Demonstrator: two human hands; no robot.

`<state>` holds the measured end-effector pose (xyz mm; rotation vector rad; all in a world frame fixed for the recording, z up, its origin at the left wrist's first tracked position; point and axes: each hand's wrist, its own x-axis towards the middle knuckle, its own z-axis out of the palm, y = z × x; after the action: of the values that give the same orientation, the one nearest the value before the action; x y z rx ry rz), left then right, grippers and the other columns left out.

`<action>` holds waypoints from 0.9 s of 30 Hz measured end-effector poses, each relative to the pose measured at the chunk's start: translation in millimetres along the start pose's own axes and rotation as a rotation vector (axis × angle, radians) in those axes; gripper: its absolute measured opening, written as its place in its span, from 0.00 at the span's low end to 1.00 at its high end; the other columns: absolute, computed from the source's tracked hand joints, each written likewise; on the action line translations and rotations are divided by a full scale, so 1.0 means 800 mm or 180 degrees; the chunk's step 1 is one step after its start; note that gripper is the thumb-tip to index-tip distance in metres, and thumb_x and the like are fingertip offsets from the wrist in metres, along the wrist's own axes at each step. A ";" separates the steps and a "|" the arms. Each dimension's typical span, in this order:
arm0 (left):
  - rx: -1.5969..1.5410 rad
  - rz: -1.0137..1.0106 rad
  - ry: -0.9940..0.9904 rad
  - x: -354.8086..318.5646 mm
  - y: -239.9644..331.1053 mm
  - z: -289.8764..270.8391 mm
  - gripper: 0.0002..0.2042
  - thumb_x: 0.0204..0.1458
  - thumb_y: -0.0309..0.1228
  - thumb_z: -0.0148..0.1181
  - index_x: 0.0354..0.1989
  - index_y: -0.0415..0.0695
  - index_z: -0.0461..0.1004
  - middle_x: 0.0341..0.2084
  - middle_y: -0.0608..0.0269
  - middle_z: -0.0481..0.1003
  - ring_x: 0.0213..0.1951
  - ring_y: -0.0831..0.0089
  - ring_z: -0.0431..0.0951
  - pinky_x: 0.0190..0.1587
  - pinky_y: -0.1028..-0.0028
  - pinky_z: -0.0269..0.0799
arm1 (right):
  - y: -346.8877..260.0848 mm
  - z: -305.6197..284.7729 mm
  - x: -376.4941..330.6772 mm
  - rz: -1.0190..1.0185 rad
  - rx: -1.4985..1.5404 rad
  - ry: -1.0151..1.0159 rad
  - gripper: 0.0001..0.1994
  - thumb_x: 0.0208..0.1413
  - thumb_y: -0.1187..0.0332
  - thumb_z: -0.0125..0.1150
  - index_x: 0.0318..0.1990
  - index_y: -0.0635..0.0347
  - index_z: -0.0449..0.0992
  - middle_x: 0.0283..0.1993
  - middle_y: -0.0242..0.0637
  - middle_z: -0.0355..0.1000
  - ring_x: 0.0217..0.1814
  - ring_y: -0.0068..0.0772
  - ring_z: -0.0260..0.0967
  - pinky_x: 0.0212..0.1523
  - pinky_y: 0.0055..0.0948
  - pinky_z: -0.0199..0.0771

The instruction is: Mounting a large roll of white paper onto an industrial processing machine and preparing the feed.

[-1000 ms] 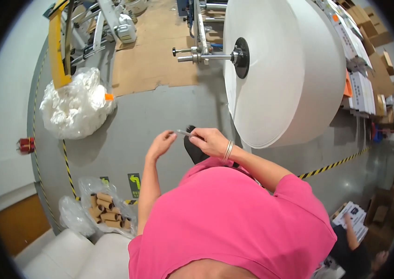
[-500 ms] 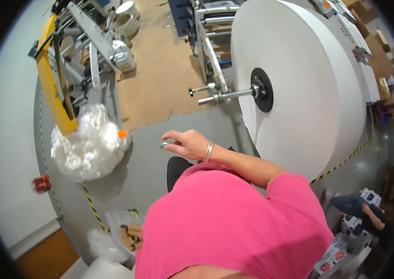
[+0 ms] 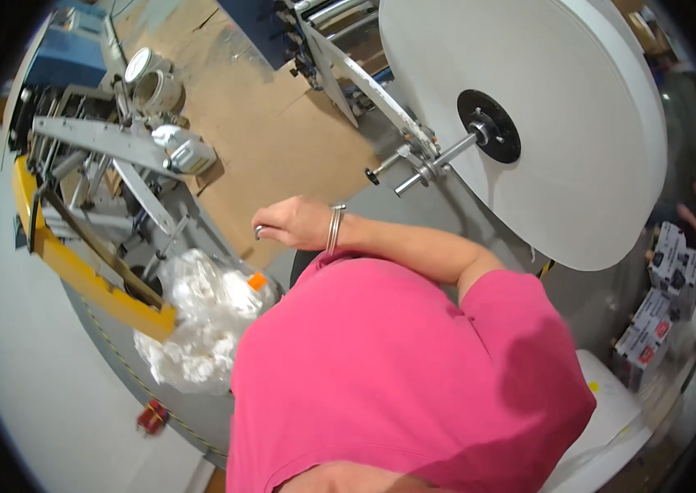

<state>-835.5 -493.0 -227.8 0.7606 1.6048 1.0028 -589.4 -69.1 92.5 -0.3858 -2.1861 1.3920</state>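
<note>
My right hand is held out in front of my pink shirt, with bangles at the wrist. Its fingers are closed around a small silvery thing; most of it is hidden, so its kind cannot be made out. Below and to the left of the hand lies a clear plastic bag stuffed with white material and marked by an orange tag. A huge white paper roll on a metal shaft stands to the right, apart from the hand. My left hand is out of view.
A machine frame with a yellow arm stands at the left, near a plastic jug and open buckets. Brown cardboard covers the floor ahead. Printed boxes are stacked at the right.
My view has turned, so the roll sits higher and the bag nearer my body. My right hand has shifted slightly up and left in the view, its fingers more closed.
</note>
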 end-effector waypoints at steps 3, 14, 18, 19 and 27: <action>-0.0525 -0.0985 0.0387 0.138 0.036 -0.051 0.12 0.49 0.38 0.47 0.35 0.43 0.69 0.28 0.58 0.72 0.33 0.65 0.71 0.37 0.67 0.68 | 0.010 -0.013 0.018 0.0343 0.0023 0.0496 0.06 0.49 0.64 0.52 0.31 0.55 0.70 0.26 0.40 0.70 0.30 0.44 0.68 0.31 0.36 0.68; -0.1582 -0.1552 0.0034 0.505 0.293 -0.026 0.06 0.50 0.33 0.41 0.25 0.46 0.59 0.14 0.64 0.63 0.17 0.73 0.65 0.16 0.78 0.59 | -0.029 -0.187 -0.113 0.2257 -0.1821 0.3527 0.13 0.52 0.64 0.51 0.45 0.53 0.67 0.19 0.39 0.68 0.21 0.30 0.68 0.25 0.27 0.67; -0.0098 -0.1547 -0.0928 0.536 0.301 0.160 0.09 0.49 0.34 0.42 0.26 0.42 0.65 0.15 0.61 0.67 0.15 0.70 0.67 0.14 0.73 0.60 | -0.157 -0.284 -0.103 0.1490 -0.2881 0.4263 0.19 0.51 0.65 0.52 0.51 0.56 0.61 0.19 0.41 0.68 0.21 0.38 0.68 0.25 0.31 0.67; 0.0614 -0.1955 -0.1518 0.543 0.323 0.203 0.11 0.49 0.35 0.41 0.29 0.41 0.66 0.17 0.60 0.69 0.17 0.70 0.69 0.14 0.72 0.61 | -0.177 -0.300 -0.091 0.1278 -0.3133 0.4243 0.21 0.51 0.65 0.52 0.53 0.56 0.59 0.19 0.42 0.68 0.22 0.40 0.68 0.26 0.32 0.67; 0.1977 -0.0474 -0.3107 0.432 0.429 0.360 0.19 0.50 0.42 0.49 0.44 0.40 0.68 0.29 0.61 0.72 0.28 0.74 0.73 0.29 0.77 0.68 | -0.269 -0.472 -0.035 0.1730 -0.3954 0.3823 0.30 0.48 0.60 0.48 0.60 0.53 0.49 0.27 0.50 0.71 0.29 0.50 0.69 0.34 0.41 0.67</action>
<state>-647.1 25.1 -100.4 1.2665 1.0396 -0.0675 -346.1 108.7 407.5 -1.7478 -1.5473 -0.3355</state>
